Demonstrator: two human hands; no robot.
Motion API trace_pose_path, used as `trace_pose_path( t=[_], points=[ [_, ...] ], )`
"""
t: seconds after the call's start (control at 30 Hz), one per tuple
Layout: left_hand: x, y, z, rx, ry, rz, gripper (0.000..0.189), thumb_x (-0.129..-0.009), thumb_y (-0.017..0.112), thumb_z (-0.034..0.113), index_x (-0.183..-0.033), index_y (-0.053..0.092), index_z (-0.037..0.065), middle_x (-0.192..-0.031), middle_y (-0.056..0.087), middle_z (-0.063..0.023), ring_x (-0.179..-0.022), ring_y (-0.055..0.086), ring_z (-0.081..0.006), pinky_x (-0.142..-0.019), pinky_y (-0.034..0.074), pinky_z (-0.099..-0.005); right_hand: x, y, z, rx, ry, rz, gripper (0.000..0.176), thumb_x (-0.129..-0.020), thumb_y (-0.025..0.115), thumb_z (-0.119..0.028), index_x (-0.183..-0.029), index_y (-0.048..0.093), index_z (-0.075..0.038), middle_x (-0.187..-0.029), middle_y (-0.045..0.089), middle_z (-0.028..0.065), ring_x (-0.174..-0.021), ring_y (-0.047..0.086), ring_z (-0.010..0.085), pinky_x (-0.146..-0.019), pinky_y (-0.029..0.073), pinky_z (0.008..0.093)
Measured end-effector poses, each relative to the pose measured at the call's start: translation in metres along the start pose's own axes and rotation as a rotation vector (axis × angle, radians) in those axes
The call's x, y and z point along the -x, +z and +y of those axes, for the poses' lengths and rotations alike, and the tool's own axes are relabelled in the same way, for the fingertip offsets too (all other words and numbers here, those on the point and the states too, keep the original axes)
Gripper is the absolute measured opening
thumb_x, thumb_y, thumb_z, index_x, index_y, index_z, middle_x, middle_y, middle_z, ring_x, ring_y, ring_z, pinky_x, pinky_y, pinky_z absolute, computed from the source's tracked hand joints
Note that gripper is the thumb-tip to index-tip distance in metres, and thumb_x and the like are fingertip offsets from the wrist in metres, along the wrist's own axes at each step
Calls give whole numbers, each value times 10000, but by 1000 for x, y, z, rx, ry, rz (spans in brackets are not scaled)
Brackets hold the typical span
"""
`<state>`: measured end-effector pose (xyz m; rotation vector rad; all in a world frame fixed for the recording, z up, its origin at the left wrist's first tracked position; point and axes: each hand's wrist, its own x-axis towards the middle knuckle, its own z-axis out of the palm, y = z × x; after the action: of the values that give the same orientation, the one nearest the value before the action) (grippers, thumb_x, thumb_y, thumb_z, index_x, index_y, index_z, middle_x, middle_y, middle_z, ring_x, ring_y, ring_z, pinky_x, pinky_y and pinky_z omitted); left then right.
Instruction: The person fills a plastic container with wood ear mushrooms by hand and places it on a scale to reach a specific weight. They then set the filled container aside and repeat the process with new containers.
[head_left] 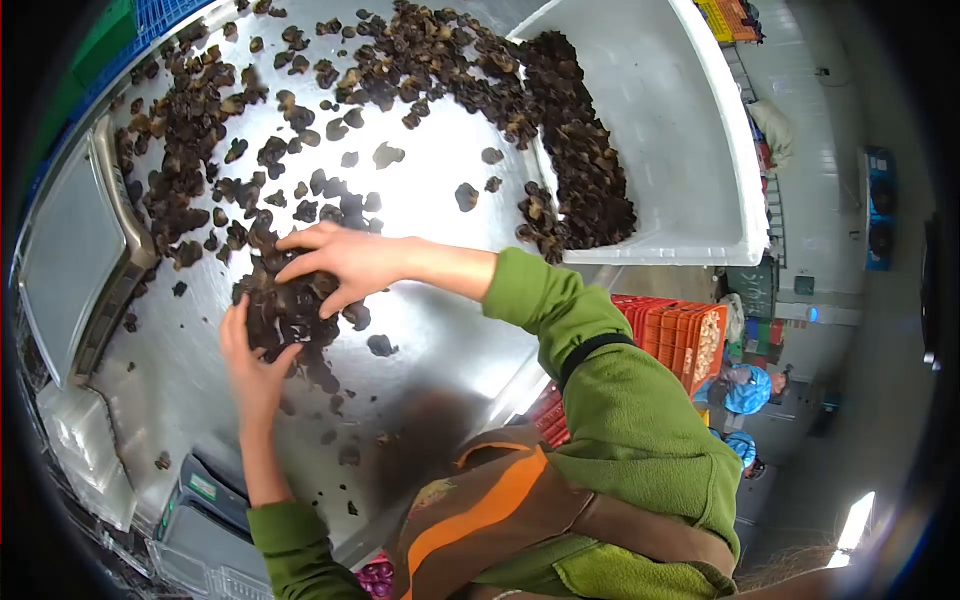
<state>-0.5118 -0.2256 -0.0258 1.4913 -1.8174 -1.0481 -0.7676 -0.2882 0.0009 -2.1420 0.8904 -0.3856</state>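
Dark brown wood ear mushrooms (190, 130) lie scattered and heaped over the shiny metal table (440, 330). My left hand (258, 365) is curved around the near left side of a dark clump, thumb and fingers on either side of it. Glints on that clump look like a clear plastic punnet (297, 328) filled with mushrooms, but its edges are hard to make out. From the far right side, my right hand (345, 265) reaches over the same clump, its fingers and thumb curled onto the mushrooms. Both hands touch the clump, and the fingers partly hide it.
A large white bin (660, 140) at the upper right holds mushrooms spilling onto the table. Along the left stand a grey-topped metal-framed unit (75, 250), stacked clear trays (85, 440) and a scale (200, 520). Orange crates (680, 335) and people in blue caps (750, 390) are behind.
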Motion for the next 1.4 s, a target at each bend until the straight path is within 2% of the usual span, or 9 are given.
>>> trace_pose_path(
  t=[0.1, 0.17, 0.23, 0.33, 0.53, 0.77, 0.9, 1.1, 1.4],
  points=[
    [22, -27, 9, -77, -134, -2, 1065, -494, 889, 66, -1418, 360, 57, -1334, 427, -182, -1203, 440, -362, -988, 405, -420, 41, -17, 8, -10, 111, 129, 760, -648, 833, -236, -1335, 512, -172, -1454, 347, 187, -1273, 378, 395, -1068, 348, 446],
    [37, -43, -28, -240, -35, 18, 1089, -475, 894, 61, -1422, 357, 67, -1325, 433, -175, -1205, 436, -350, -991, 401, -417, 61, -32, 20, -46, 433, 59, 901, -601, 859, -240, -1392, 430, -191, -1436, 353, 185, -1263, 397, 388, -1053, 380, 439],
    [44, -41, -49, -274, -48, 37, 1112, -455, 897, 56, -1424, 351, 66, -1293, 451, -175, -1177, 452, -347, -987, 400, -407, 70, -40, 25, 192, 719, -62, 1076, -540, 886, -233, -1451, 313, -219, -1386, 364, 195, -1236, 421, 387, -1018, 419, 427],
    [37, -37, -43, -272, -100, 32, 1118, -450, 898, 63, -1423, 348, 60, -1252, 471, -178, -1152, 462, -357, -981, 398, -420, 71, -23, 48, 219, 818, -96, 1188, -486, 903, -208, -1474, 244, -233, -1337, 365, 204, -1206, 443, 388, -994, 439, 428],
    [-6, 7, -15, -280, 17, -5, 1136, -455, 897, 66, -1435, 322, 69, -1210, 489, -171, -1104, 480, -371, -948, 419, -429, 16, 5, 19, 178, 562, -97, 1245, -459, 906, -151, -1486, 208, -235, -1279, 360, 234, -1182, 435, 426, -989, 431, 429],
    [-3, 50, 9, 17, 1, -28, 1054, -511, 855, -17, -1421, 335, 92, -1197, 452, -168, -1107, 493, -360, -973, 430, -417, -7, 53, -3, 17, 468, -55, 889, -541, 828, -154, -1308, 379, -136, -1148, 425, 210, -1030, 531, 398, -906, 475, 427],
    [8, 49, 16, 57, 91, 39, 911, -563, 799, -51, -1371, 398, 78, -1218, 458, -170, -1136, 491, -359, -975, 437, -405, 12, 63, -14, -94, 452, -5, 838, -563, 805, -140, -1288, 385, -129, -1158, 426, 219, -1025, 531, 402, -904, 478, 425],
    [26, 22, 55, 89, 236, 66, 789, -621, 703, -108, -1338, 436, 80, -1249, 471, -162, -1150, 513, -343, -968, 457, -394, 32, 64, -73, -31, 372, 362, 769, -573, 776, -122, -1245, 404, -93, -1143, 447, 227, -1040, 521, 418, -910, 474, 439],
    [146, -78, 84, 215, 219, 168, 731, -627, 663, -78, -1306, 464, 104, -1183, 509, -143, -1078, 552, -354, -904, 482, -387, 26, 88, -211, -48, 247, 283, 800, -566, 771, -76, -1279, 409, -95, -1157, 457, 197, -1118, 481, 379, -960, 454, 397]
  ],
)
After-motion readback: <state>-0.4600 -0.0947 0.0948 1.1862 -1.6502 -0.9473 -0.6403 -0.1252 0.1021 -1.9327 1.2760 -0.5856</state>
